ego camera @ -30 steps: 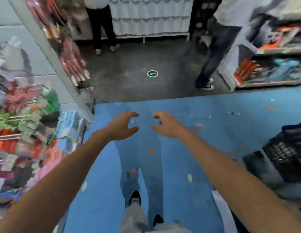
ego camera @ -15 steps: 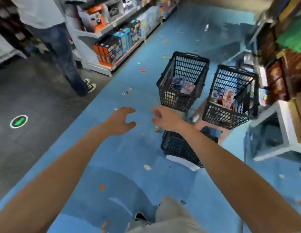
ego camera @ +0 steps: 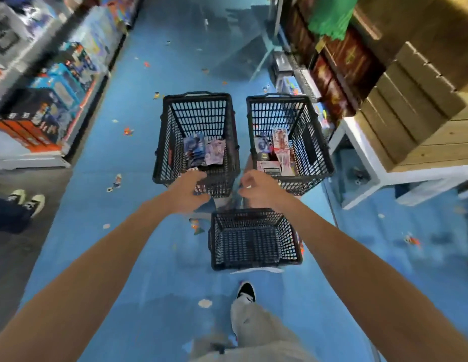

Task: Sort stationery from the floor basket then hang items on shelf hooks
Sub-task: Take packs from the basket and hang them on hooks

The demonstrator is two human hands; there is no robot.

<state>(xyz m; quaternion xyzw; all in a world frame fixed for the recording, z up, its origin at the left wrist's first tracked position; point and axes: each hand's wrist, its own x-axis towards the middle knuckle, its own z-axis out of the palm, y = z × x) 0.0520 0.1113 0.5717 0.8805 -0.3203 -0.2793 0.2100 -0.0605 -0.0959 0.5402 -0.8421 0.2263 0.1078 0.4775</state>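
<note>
lying in left basket [ego camera: 201,114], right basket [ego camera: 277,114]: packets [ego camera: 204,150]; left hand [ego camera: 187,192] loosely curled, right hand [ego camera: 257,191] unclear.

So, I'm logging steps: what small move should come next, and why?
Probably lower the left hand into the far-left black plastic mesh basket for a colourful packet: it hovers at that rim, the right hand also holds nothing, and the nearest black basket looks empty.
</note>
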